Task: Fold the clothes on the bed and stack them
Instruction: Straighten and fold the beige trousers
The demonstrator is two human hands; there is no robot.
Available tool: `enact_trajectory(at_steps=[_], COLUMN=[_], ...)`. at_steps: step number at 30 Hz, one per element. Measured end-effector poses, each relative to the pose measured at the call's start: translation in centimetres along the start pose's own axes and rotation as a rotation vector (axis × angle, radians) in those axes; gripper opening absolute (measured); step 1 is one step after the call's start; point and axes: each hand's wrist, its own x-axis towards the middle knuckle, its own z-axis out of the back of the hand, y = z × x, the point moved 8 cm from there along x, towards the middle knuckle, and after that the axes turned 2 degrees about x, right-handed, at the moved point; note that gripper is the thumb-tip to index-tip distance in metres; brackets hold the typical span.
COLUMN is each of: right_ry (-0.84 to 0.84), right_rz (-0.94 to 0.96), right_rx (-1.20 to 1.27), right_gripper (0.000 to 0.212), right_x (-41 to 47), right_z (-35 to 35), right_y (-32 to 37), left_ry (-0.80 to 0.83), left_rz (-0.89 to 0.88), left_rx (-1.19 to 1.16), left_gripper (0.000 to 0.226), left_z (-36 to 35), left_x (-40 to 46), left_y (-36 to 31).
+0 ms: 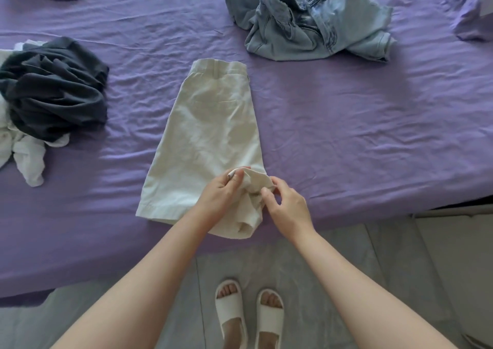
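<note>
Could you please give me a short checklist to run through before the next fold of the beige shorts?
1. Both hands grip the hem corner: left hand and right hand pinch it: ok.
2. Beige shorts lie flat: near right corner bunched: not ok.
3. Waistband end is square: ok.
4. Bare sheet beside the shorts for folding: ok.
5. Jeans and dark garment lie apart from the shorts: ok.

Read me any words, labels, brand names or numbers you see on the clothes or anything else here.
None can be read: no text, label, brand or number shows on the beige shorts, the jeans, the dark garment, the white garment, the purple sheet or the white sandals.
</note>
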Motion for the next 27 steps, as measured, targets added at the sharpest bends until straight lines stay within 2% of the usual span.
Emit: enact_trajectory(at_steps=[3,5,9,11,13,16,18,21,24,27], right_ry=[-0.015,-0.037,-0.162,-0.158,-0.137,-0.131,-0.132,-0.178,-0.122,-0.119], right_rz=[0.050,0.076,0.104,0.049,0.020,0.048,0.034,-0.008,0.019,-0.024], right_rx=[-0.157,-0.292,-0.357,-0.390,-0.365,-0.205,-0.200,-0.317,-0.370,-0.234], right_gripper=[0.043,0.042,0.009,0.007,0.016,0.021,0.027,0.021,0.006,0.016], right_x=[0.0,0.2,0.2,0.1,-0.1,-0.2,0.1,0.5,0.5,0.3], right_z=[0.5,0.7,2.1,2.9,3.3,3.2,2.8,3.6,4.4,5.4], right_y=[0.4,0.5,0.7,-0.2,-1.1,-0.2,0.4,0.0,-1.2,-2.7], left_ry=[0.023,0.040,-0.030,-0.099,-0.107,-0.036,-0.004,0.020,0.061,0.050], left_rz=[-0.016,-0.061,-0.137,-0.186,-0.203,-0.198,-0.223,-0.235,-0.202,-0.184], left_rx=[0.037,0.035,0.109,0.200,0.200,0.106,0.085,0.123,0.207,0.226], left_gripper=[0.030,0.025,0.022,0.023,0.022,0.022,0.022,0.024,0.025,0.034], left_z=[-0.6,-1.3,-1.7,-1.5,-1.7,-3.0,-3.9,-4.8,-5.0,-4.4], left_x=[-0.3,-0.6,-0.8,-0.8,-0.7,-0.6,-0.7,-1.0,-1.0,-0.9], left_y=[-0.4,-1.1,-2.1,-2.7,-3.2,-3.6,-4.0,-3.9,-2.3,-0.5])
